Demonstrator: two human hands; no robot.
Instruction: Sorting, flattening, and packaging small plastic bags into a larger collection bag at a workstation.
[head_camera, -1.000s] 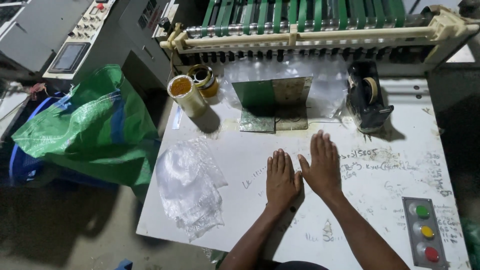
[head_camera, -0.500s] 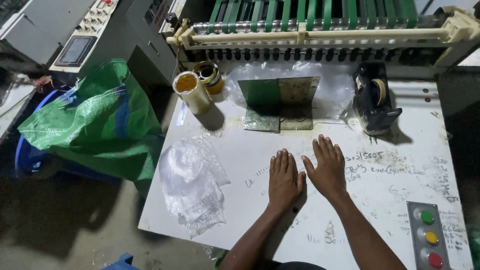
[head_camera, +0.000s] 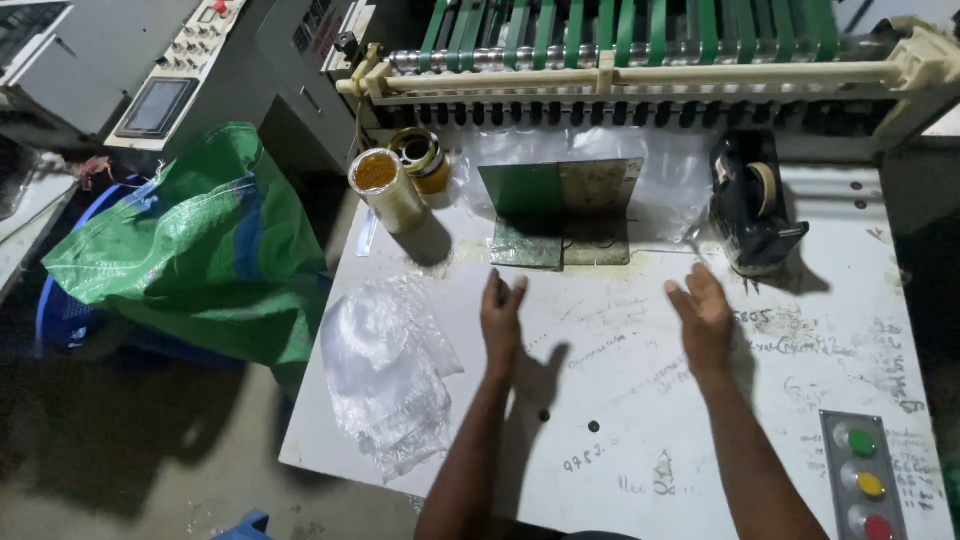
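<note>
My left hand hovers edge-on over the white table, fingers straight and empty, just below a green and bare metal angle plate. About a hand's width to the right, my right hand is held the same way, empty, close to a black tape dispenser. Clear plastic film lies behind the plate, under the machine's green belts.
A crumpled heap of clear plastic bags lies at the table's left edge. Two tape rolls stand at the back left. A green woven sack sits left of the table. Three coloured buttons are at the front right.
My hands lay flat and side by side on the table; now they are lifted, turned edge-on and spread apart, nearer the metal plate.
</note>
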